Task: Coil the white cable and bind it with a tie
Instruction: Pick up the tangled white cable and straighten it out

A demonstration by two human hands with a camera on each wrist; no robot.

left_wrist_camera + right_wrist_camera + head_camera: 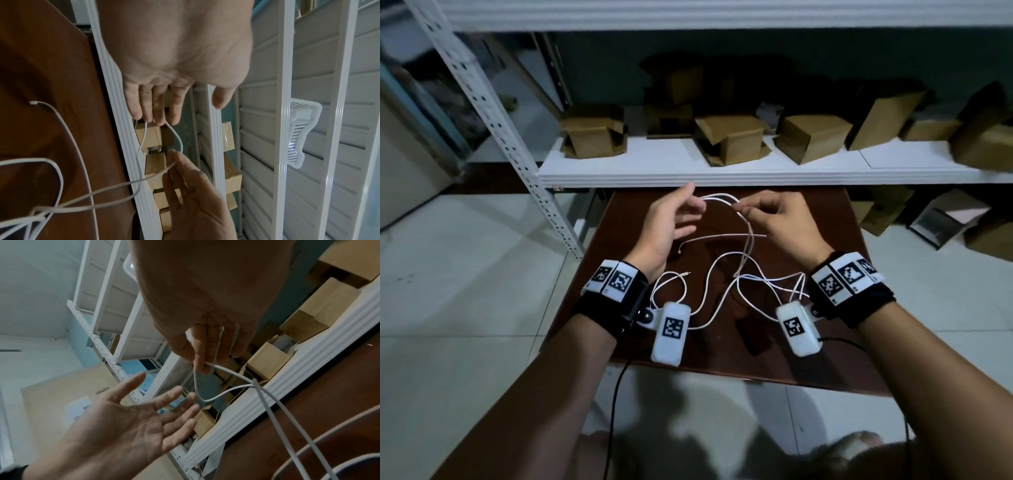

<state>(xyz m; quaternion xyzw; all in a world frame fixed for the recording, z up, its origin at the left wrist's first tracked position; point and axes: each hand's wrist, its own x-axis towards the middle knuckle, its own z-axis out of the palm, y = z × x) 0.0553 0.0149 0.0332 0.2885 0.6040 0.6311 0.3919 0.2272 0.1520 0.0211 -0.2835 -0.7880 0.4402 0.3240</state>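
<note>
A: We note the right hand point(782, 222) pinching the white cable point(722, 198) between thumb and forefinger, at the top of a small raised loop. The left hand point(671, 222) faces it palm-in, fingers point(176, 395) straight and spread, holding nothing as far as we can tell; in the left wrist view the loop's far bend passes right at its fingertips, and we cannot say whether it rests on them.

B: So which way does the cable lie from the left hand?

A: The loop arcs from the right hand's pinch across toward the left hand, with its long axis running hand to hand, parallel to the shelf point(722, 171) edge beyond. The rest trails down from the right hand onto the table point(825, 342) in loose, crossing bends between the two wrists. One plug end point(33, 102) lies on the table below the left hand.

B: Which hand is nearer for the next turn?

A: We judge the left: it is just beside the loop and could take it as a former. Coiling has barely started.

B: Room?

A: Open above the table. The shelf edge sits close behind both hands, so we would draw slack toward ourselves. A thin white strip point(722, 237), possibly the tie, lies on the table between the hands.
</note>
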